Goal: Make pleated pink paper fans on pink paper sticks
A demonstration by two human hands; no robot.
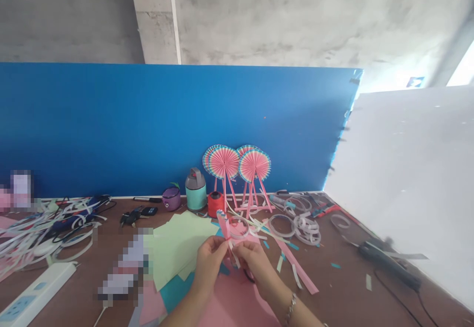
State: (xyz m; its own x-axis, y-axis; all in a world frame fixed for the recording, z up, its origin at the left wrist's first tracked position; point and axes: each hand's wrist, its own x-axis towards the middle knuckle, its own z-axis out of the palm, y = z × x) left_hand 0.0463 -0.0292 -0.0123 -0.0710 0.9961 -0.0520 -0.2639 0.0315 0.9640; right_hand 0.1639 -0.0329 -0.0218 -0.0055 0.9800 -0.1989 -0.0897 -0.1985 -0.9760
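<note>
Near the front middle of the desk, my left hand [211, 259] pinches a narrow folded stack of pink paper [223, 224], its top edge striped white and blue. Close beside it, my right hand [252, 258] has thumb and forefinger pressed together on a thin white strip [232, 249] at the lower part of the stack. Whether the strip is stuck to the paper I cannot tell. Under both hands lie pink sheets [231, 300]. A clear tape roll [238, 227] sits just behind the fingers. Pleated pink paper wheels [255, 165] stand on pink legs farther back.
Green sheets [177, 243] lie left of my hands. Behind stand a teal container [195, 193], a red pot [216, 204] and a purple pot [171, 198]. Tape rolls [306, 230] and paper scraps lie right, with a black tool [388, 265]. A power strip [35, 295] is front left.
</note>
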